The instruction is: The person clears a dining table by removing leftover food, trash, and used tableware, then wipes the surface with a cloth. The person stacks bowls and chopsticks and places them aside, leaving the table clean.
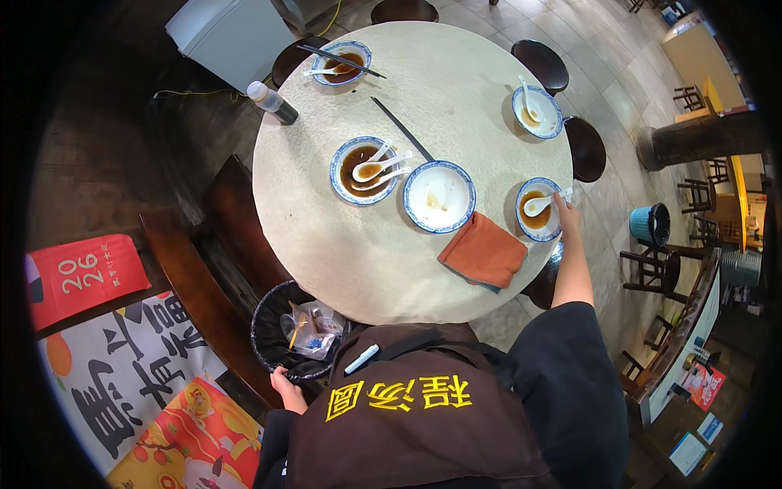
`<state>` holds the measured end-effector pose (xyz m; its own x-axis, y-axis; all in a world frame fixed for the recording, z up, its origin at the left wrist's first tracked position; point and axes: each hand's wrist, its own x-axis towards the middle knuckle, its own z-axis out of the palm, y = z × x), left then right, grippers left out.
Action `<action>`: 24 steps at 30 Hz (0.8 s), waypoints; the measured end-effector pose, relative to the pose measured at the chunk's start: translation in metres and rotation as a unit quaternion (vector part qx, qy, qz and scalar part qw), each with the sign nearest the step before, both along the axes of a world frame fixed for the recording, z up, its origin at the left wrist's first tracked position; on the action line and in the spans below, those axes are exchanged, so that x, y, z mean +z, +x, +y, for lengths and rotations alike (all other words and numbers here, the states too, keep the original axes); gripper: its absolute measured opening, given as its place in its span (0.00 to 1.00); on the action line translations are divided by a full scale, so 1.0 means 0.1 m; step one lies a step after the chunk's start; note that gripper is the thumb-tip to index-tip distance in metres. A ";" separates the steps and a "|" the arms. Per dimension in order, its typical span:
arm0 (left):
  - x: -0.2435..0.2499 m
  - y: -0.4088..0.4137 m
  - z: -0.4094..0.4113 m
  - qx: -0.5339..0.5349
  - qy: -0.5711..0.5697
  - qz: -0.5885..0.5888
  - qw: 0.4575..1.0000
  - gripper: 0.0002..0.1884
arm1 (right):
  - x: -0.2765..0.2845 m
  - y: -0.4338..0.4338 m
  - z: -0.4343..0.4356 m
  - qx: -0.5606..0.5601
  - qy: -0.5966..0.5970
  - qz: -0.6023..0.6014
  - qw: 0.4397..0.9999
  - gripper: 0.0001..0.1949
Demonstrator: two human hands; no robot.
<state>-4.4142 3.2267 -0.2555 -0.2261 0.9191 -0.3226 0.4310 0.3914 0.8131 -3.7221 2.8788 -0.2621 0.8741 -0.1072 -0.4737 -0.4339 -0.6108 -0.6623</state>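
My left hand grips the rim of a black-lined trash bin, which holds crumpled clear plastic. At the table's right edge, my right hand pinches the rim of a blue-and-white bowl, its fingertips over the handle of a white soup spoon in brown broth. An orange folded cloth lies to the left of that hand. It touches a nearly empty bowl with white residue. Beside this one, another bowl holds dark broth and three white spoons.
On the round table are black chopsticks, a dark sauce bottle, a far-left bowl with chopsticks across it, and a right-hand bowl with a spoon. Dark stools ring the table; a wooden bench stands left.
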 end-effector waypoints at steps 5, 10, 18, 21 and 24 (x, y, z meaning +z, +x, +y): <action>0.15 0.19 0.03 0.099 -0.041 -0.011 0.994 0.06 | -0.35 0.09 -0.19 -0.067 0.189 0.042 0.979 0.18; 0.11 0.14 0.05 0.121 -0.050 -0.060 0.990 0.05 | -0.29 -0.13 -0.13 -0.142 0.300 0.093 0.939 0.16; 0.12 0.21 0.04 0.172 -0.049 -0.102 0.979 0.04 | 0.09 -0.19 0.48 -0.232 -0.164 -0.406 0.869 0.17; 0.14 0.33 0.09 0.168 -0.056 -0.109 0.978 0.05 | 0.58 0.05 1.60 0.079 -0.142 -0.501 0.850 0.16; 0.20 0.33 0.12 0.160 -0.066 -0.113 0.978 0.07 | 0.91 0.10 3.23 0.265 0.089 -0.432 0.858 0.14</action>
<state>-4.3809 3.2388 -0.2358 -0.4050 0.7602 -0.5081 0.0847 0.5845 0.8070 -3.7117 3.2019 -0.1710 0.8110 0.4206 0.4067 0.5724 -0.4265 -0.7003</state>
